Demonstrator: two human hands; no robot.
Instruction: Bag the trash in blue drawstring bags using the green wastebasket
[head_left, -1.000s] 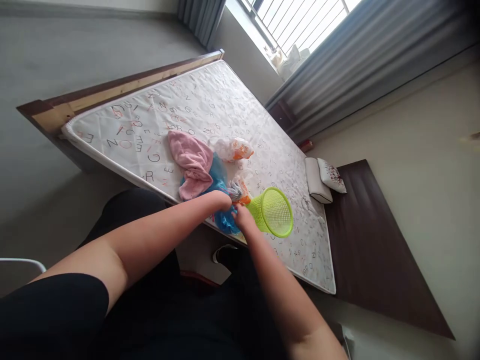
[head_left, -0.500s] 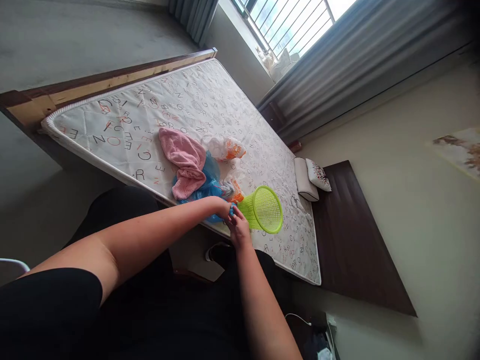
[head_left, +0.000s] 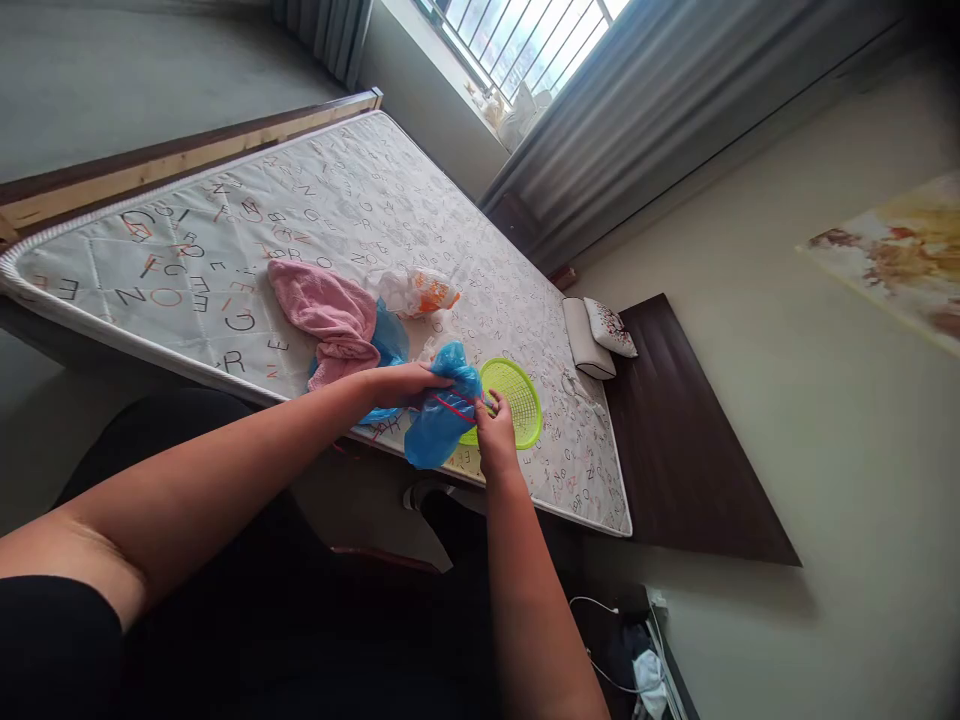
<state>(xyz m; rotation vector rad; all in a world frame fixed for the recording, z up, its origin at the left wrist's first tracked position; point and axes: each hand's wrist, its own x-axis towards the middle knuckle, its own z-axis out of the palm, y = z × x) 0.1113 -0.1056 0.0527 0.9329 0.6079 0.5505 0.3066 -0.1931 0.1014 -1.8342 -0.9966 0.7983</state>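
Observation:
Between my hands, over the near edge of the mattress, is a blue plastic bag (head_left: 439, 432) with a red drawstring (head_left: 454, 409). My left hand (head_left: 420, 380) grips its gathered upper part from the left. On the right side, my right hand (head_left: 496, 425) pinches the bag's edge by the red string. Behind the right hand stands a lime green mesh basket (head_left: 516, 385), partly hidden by the hand and bag. To the left lie a pink towel-like cloth (head_left: 324, 312) and more blue plastic (head_left: 390, 335), partly covered by my left forearm.
A crumpled white plastic bag with orange print (head_left: 431, 290) lies on the letter-patterned mattress (head_left: 187, 260). Two pillows (head_left: 589, 340) rest by the dark headboard (head_left: 697, 450). A wooden bed rail (head_left: 187, 150) runs along the far left. White cables (head_left: 600, 603) hang at lower right.
The blue bag, earlier mostly hidden in my hands, is now lifted and spread between them with its red drawstring showing. My hands have moved slightly apart. The view has shifted rightward.

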